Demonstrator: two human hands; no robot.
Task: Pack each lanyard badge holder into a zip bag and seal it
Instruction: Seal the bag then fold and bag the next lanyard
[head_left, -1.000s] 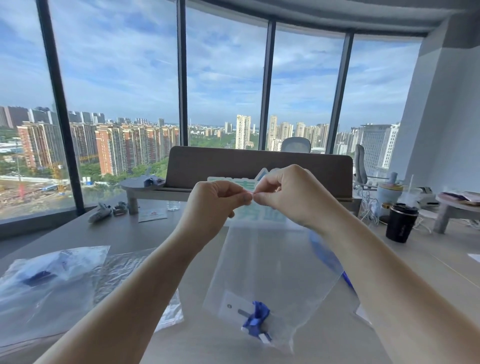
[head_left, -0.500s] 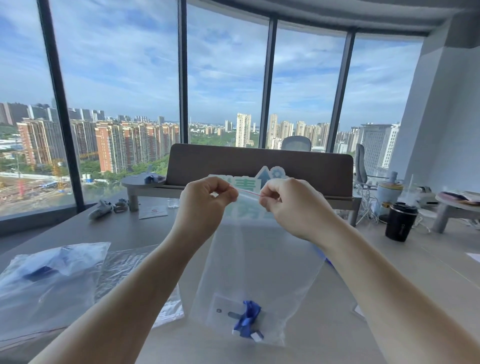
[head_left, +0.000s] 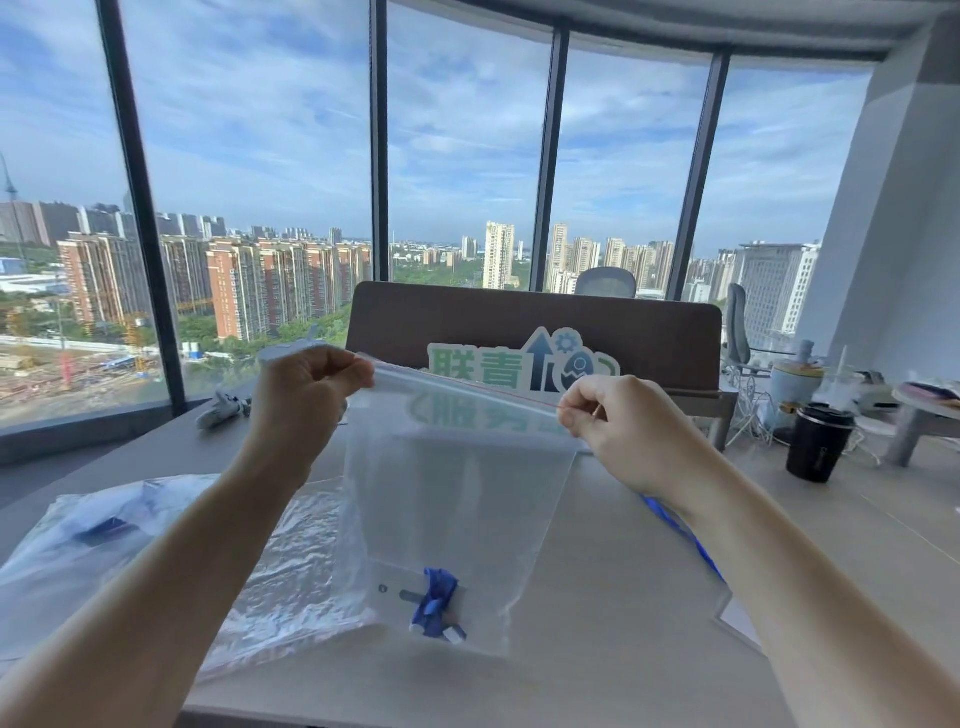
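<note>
While both hands (head_left: 467, 405) pinch zip bag (head_left: 457, 499) top corners, badge holder (head_left: 434, 603) hangs below

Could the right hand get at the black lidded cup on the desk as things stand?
Probably not right away: the right hand is pinching a top corner of the clear plastic zip bag. The black lidded cup stands unobstructed farther right, so letting go first should free it.

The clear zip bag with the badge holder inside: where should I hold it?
Hold the clear zip bag by its zip strip, pinching each top corner from the outer sides, as the left hand and right hand do. It hangs upright, with the blue lanyard badge holder weighting the bottom.
</note>
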